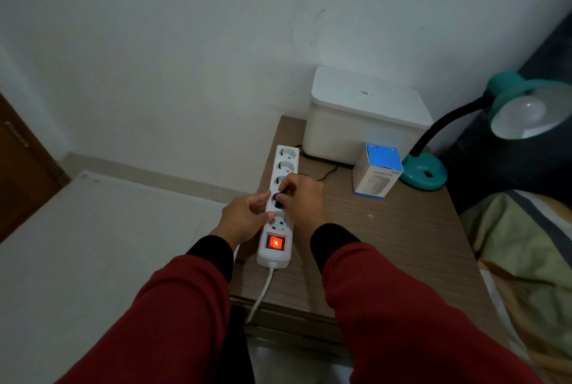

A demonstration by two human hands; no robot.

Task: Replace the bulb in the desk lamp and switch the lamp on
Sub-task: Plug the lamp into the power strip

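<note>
Now, plug point(278, 199) under right hand point(305, 201).

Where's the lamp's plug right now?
In the head view, the black plug is at the power strip, left side of the bedside table, gripped by the right hand.

1 head-worn camera looks forward and down from above the bedside table point(387, 229), close over both forearms, facing the white wall point(185, 43); its wide lens bends the edges.
</note>
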